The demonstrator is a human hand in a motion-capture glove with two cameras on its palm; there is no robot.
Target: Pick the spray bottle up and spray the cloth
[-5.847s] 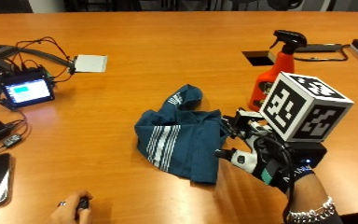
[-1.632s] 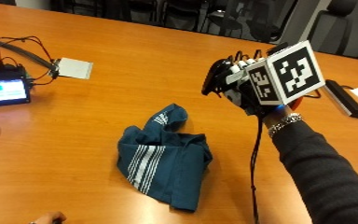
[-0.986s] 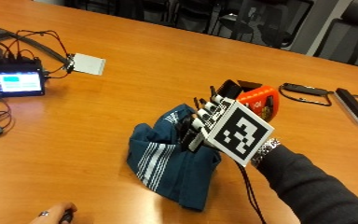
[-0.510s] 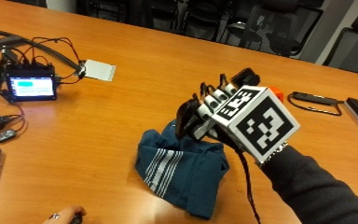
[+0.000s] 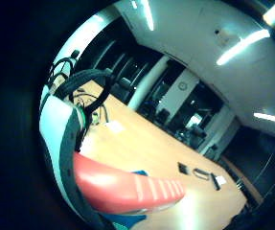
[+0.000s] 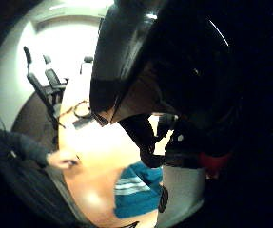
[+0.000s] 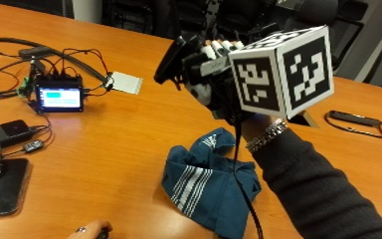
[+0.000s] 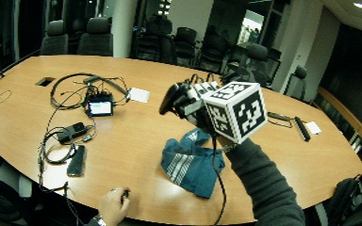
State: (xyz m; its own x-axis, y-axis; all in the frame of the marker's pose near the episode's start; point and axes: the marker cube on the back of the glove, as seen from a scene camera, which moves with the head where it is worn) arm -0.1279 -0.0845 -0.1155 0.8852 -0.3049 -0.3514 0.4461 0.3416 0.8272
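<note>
My gloved right hand is raised above the table and grips the spray bottle. Only the bottle's black spray head shows past the fingers in the outside view, pointing left, away from the arm. The orange bottle body lies close against the palm in the little finger side view, and the black spray head fills the thumb side view. The dark teal cloth with white stripes lies crumpled on the table below and a little right of the hand. The cloth also shows under the bottle.
A small lit screen device with cables sits at the left, a white card beyond it. A phone and a power adapter lie at the near left. A black strap lies at the right. A bare hand rests at the front edge.
The hand took the bottle from the far right of the table, lifted it and carried it over the cloth; it now stands higher. The outside camera has shifted too.
</note>
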